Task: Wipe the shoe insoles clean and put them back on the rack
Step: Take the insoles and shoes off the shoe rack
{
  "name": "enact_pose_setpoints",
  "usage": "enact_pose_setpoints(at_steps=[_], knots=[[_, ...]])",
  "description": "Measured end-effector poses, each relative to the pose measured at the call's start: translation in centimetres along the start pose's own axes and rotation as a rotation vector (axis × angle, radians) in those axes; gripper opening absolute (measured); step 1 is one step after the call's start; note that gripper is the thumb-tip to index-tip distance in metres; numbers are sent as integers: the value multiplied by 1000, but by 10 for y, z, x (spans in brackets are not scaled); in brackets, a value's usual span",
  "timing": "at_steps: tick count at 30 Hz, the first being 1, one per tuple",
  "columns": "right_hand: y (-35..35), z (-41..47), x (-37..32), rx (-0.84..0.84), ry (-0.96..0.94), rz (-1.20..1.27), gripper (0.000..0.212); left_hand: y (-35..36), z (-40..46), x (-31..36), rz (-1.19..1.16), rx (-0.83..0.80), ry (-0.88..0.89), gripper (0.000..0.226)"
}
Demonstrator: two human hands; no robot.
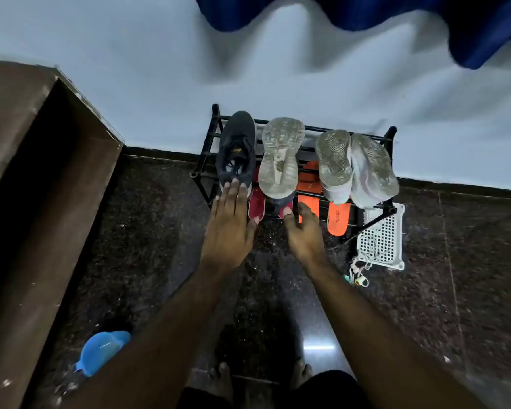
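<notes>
On the rack, red insoles and orange insoles lie under upturned shoes. Left hand rests flat, grip open, on the black shoe; right hand pinches a red insole.

Two red insoles and two orange insoles lie lengthwise on the lower tier of the black rack, heels jutting past its front rail, mostly hidden beneath four shoes resting on the top tier.
</notes>
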State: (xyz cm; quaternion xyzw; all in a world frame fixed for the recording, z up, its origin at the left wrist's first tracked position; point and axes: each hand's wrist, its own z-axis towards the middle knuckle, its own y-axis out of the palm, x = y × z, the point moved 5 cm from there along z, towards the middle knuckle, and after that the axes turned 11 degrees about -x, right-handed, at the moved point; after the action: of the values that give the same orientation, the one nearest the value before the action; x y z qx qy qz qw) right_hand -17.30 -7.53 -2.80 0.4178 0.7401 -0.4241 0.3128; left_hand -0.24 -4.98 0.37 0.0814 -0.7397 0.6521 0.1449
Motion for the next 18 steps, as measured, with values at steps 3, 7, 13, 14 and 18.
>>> enact_pose_setpoints(at_steps=[3,7,13,14,18], knots=[[19,29,31,7,22,225,56,29,22,-20,-4,104,3,69],[43,64,53,14,-12,684,38,60,50,-45,-61,207,39,68],[55,92,72,65,-54,1032,39,63,87,-63,36,348,16,64],[57,96,75,47,-30,1062,46,62,91,-64,59,352,0,62],[66,115,72,-150,-52,1133,41,56,99,-65,99,347,-36,42]])
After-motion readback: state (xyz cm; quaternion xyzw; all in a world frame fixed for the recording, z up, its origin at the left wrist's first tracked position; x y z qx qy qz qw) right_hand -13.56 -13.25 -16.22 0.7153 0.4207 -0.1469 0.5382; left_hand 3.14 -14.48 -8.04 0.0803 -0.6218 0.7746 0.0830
